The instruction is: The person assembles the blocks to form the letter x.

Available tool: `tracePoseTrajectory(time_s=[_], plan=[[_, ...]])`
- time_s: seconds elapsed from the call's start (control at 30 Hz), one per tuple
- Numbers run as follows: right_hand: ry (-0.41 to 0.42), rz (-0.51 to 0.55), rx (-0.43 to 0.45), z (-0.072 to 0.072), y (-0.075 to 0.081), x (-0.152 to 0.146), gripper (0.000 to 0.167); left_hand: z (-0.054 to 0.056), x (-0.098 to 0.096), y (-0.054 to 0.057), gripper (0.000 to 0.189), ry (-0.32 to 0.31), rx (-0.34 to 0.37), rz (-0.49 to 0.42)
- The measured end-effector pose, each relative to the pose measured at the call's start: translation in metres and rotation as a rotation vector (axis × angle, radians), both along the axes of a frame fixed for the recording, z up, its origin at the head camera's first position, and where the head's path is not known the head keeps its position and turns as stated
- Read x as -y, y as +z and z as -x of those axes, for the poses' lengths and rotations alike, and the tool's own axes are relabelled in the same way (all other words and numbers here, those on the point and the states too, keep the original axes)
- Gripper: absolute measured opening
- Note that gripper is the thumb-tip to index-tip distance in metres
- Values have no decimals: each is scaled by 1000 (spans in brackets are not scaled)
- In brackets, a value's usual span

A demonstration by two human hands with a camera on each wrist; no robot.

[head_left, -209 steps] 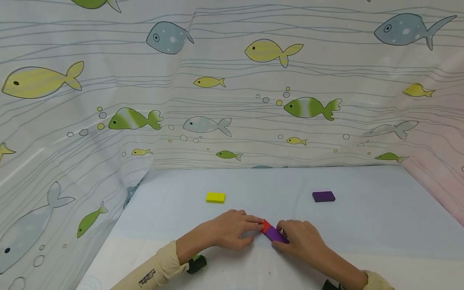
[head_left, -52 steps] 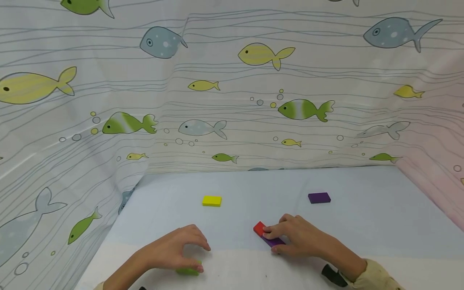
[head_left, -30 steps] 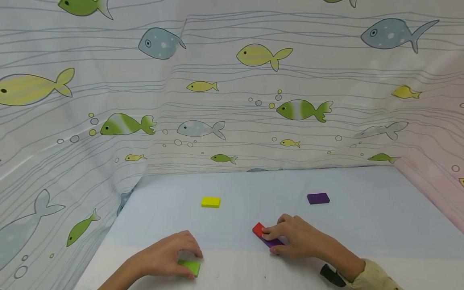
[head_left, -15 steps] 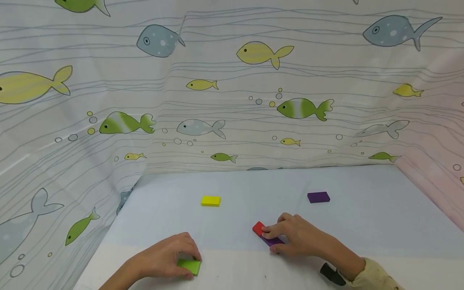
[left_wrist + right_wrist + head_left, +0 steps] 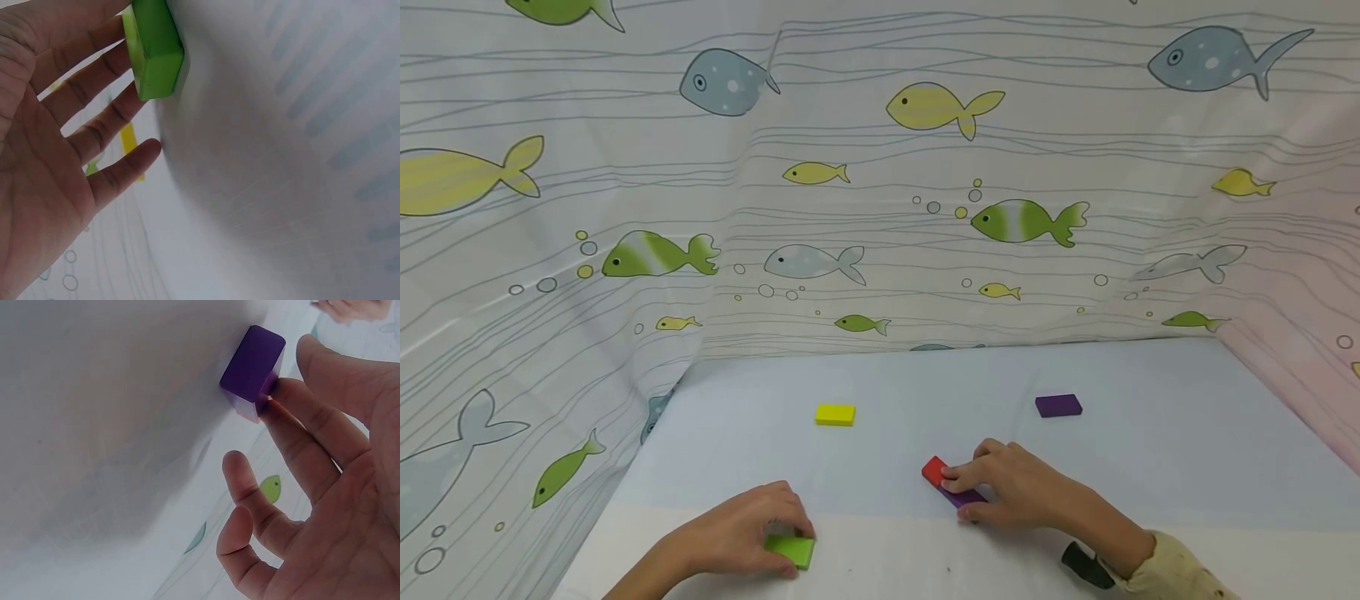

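My left hand [image 5: 741, 529] is at the lower left, pinching a light green block [image 5: 792, 550] between thumb and fingers. In the left wrist view the green block [image 5: 156, 53] shows at the fingertips, and the little finger stands away from it. A red block [image 5: 933, 471] and a purple block [image 5: 964, 498] lie end to end in a slanted row. Fingers of my right hand [image 5: 1018, 492] rest on top of the row near the join. The right wrist view shows two fingertips touching the purple block [image 5: 253, 362], with the thumb slightly apart from it.
Farther back on the pale tabletop [image 5: 1150, 450] lie a yellow block [image 5: 835, 415] on the left and a dark purple block [image 5: 1058, 406] on the right. A fish-printed curtain [image 5: 850, 208] encloses the back and sides. A black strap piece [image 5: 1086, 567] sits under the right wrist.
My left hand has left the red block, moved left and taken hold of the green block. The right fingers shifted onto the top of the row. Little differs over the last half second.
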State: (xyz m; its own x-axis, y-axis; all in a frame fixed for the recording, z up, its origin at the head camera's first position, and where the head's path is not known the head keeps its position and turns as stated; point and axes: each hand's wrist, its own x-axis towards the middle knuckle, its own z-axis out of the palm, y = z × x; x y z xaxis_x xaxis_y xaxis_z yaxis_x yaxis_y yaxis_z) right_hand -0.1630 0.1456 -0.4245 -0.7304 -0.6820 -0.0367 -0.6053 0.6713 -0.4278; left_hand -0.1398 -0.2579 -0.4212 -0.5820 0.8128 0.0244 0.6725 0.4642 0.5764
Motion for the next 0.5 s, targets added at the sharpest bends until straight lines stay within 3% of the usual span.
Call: tracePoseTrajectory(time_s=[0.2, 0.5], plan=[[-3, 6, 2, 0, 2, -1, 38, 0, 0, 0, 26, 9, 11, 5], [8, 28, -12, -1, 1, -2, 37, 1, -3, 0, 23, -14, -55, -4]])
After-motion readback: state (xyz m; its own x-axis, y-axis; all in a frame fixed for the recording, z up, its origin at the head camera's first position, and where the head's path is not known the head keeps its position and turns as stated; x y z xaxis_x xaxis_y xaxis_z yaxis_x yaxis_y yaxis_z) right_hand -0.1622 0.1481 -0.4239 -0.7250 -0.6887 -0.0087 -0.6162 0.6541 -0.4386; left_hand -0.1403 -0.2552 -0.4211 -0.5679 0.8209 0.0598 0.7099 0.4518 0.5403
